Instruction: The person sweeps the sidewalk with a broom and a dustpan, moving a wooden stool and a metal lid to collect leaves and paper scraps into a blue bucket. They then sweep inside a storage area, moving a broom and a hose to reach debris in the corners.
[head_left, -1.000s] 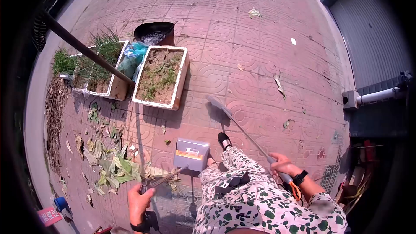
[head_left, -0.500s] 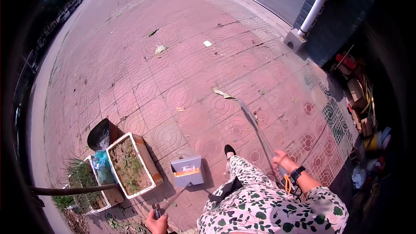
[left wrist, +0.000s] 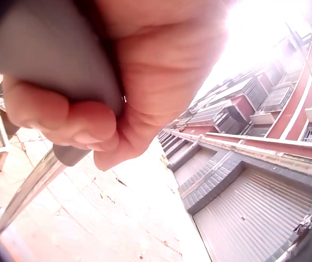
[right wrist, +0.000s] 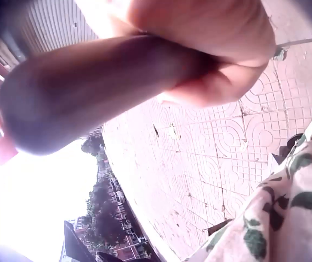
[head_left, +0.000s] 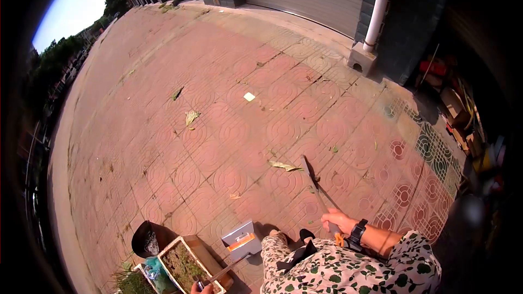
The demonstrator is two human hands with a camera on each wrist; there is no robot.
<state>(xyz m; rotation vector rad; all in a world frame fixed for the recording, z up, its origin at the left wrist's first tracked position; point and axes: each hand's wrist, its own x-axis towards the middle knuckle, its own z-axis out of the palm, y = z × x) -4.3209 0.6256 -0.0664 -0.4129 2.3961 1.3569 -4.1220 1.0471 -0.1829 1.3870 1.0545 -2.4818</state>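
My right hand (head_left: 339,221) grips the handle of a long broom (head_left: 321,201), its head seen thin and edge-on out ahead of my feet. A pale withered leaf (head_left: 285,166) lies on the paving just left of the broom head. In the right wrist view the rounded end of the broom handle (right wrist: 85,87) sticks out of my fist. My left hand (left wrist: 161,71), low at the bottom edge of the head view, has its fingers curled round the handle of a grey dustpan (head_left: 235,235) with an orange label. The dustpan sits left of my feet.
At the lower left stand a soil-filled foam planter box (head_left: 182,264), a dark bucket (head_left: 145,239) and a teal plastic bag (head_left: 158,273). Further off lie a crumpled leaf (head_left: 192,118) and a white scrap (head_left: 249,97). A white drainpipe (head_left: 377,19) and piled clutter (head_left: 455,103) line the right side.
The view has swung up and right, so the planters now sit lower. The broom head has turned edge-on, near the withered leaf. Both hands keep their holds on broom and dustpan.
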